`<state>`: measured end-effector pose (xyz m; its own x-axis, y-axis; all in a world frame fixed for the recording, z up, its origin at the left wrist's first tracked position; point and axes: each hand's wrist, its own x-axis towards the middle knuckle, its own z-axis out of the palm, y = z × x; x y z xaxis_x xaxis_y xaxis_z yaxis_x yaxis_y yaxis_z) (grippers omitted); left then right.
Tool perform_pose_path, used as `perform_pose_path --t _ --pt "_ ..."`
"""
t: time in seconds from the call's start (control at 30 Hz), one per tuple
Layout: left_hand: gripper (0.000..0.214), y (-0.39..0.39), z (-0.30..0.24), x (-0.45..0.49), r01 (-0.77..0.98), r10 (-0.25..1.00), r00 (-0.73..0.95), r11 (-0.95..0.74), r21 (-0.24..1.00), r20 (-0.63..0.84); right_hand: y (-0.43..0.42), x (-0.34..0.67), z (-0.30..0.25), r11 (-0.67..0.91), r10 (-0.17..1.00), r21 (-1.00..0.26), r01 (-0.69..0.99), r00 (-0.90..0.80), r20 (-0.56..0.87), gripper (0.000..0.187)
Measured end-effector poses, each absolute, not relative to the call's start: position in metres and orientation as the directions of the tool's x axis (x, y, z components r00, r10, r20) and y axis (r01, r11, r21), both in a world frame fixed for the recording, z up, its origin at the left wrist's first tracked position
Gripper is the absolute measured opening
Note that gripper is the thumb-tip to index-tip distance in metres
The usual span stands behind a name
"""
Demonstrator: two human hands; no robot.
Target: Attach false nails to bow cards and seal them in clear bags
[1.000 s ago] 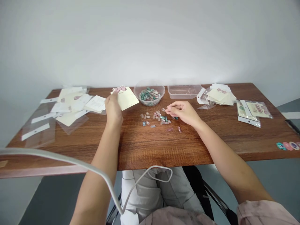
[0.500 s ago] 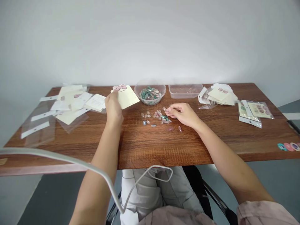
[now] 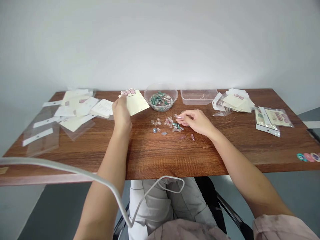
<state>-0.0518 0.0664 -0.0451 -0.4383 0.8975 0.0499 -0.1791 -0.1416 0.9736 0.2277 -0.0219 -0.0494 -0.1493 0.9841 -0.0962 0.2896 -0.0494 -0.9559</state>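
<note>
The left hand (image 3: 121, 113) pinches a cream card (image 3: 137, 104) with a pink bow on top, holding it tilted above the wooden table (image 3: 160, 156). The right hand (image 3: 196, 122) has its fingers (image 3: 180, 117) loosely together among small shiny pieces (image 3: 167, 125), perhaps false nails; whether they pinch one is hard to tell. A glass bowl (image 3: 153, 100) stands just behind.

We have a wooden counter (image 3: 160, 153) carrying a glass bowl (image 3: 161, 106) and plastic tray (image 3: 198, 97) at top centre, loose beads (image 3: 162, 125) just below them, cards (image 3: 75, 125) and clear sleeves (image 3: 41, 143) upper left, and filled bags (image 3: 273, 121) at right.
</note>
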Motion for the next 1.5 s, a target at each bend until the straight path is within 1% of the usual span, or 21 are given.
perform_pose_path --t 0.17,0.33,0.47,0.6,0.67,0.73,0.83,0.93,1.0,1.13,1.33,1.4,1.5 --pt "0.019 0.063 -0.04 -0.048 -0.198 0.897 -0.44 -0.135 0.971 0.035 -0.023 0.229 -0.047 -0.033 0.976 -0.965 0.262 -0.199 -0.087 0.019" --pt "0.018 0.061 -0.037 -0.046 -0.216 0.892 -0.451 -0.13 0.968 0.02 -0.023 0.232 -0.046 -0.031 0.956 -0.972 0.235 -0.277 -0.097 0.024" --pt "0.018 0.061 -0.037 -0.046 -0.222 0.893 -0.45 -0.141 0.965 0.027 -0.023 0.232 -0.047 -0.023 0.952 -0.973 0.23 -0.292 -0.092 0.025" --pt "0.023 0.063 -0.039 -0.048 -0.199 0.895 -0.444 -0.138 0.97 0.037 -0.024 0.232 -0.047 0.019 0.956 -0.97 0.243 -0.288 -0.054 0.023" --pt "0.023 0.063 -0.039 -0.049 -0.198 0.896 -0.441 -0.146 0.969 0.045 -0.024 0.232 -0.046 0.078 0.962 -0.952 0.297 -0.272 -0.006 0.023" --pt "0.02 0.064 -0.039 -0.05 -0.208 0.894 -0.446 -0.148 0.967 0.041 -0.024 0.232 -0.044 0.166 0.965 -0.9 0.403 -0.255 0.064 0.025" --pt "0.017 0.064 -0.04 -0.05 -0.219 0.895 -0.446 -0.139 0.966 0.028 -0.025 0.233 -0.042 0.269 0.957 -0.769 0.58 -0.254 0.142 0.029" --pt "0.02 0.064 -0.04 -0.051 -0.215 0.897 -0.442 -0.139 0.967 0.031 -0.025 0.232 -0.043 0.309 0.95 -0.596 0.741 -0.271 0.156 0.034" --pt "0.021 0.064 -0.041 -0.052 -0.21 0.896 -0.442 -0.141 0.967 0.035 -0.024 0.232 -0.044 0.323 0.946 -0.491 0.809 -0.288 0.148 0.037" --pt "0.021 0.066 -0.042 -0.054 -0.202 0.894 -0.446 -0.145 0.968 0.041 -0.022 0.234 -0.049 0.352 0.936 -0.385 0.853 -0.323 0.142 0.041" --pt "0.019 0.066 -0.043 -0.053 -0.201 0.895 -0.444 -0.148 0.968 0.045 -0.021 0.234 -0.051 0.358 0.933 -0.261 0.896 -0.331 0.143 0.035" --pt "0.019 0.065 -0.042 -0.052 -0.199 0.895 -0.445 -0.145 0.969 0.043 -0.021 0.234 -0.051 0.383 0.922 -0.244 0.891 -0.353 0.156 0.033" --pt "0.019 0.065 -0.042 -0.052 -0.196 0.898 -0.439 -0.141 0.971 0.042 -0.018 0.234 -0.052 0.446 0.893 -0.276 0.851 -0.402 0.204 0.032"
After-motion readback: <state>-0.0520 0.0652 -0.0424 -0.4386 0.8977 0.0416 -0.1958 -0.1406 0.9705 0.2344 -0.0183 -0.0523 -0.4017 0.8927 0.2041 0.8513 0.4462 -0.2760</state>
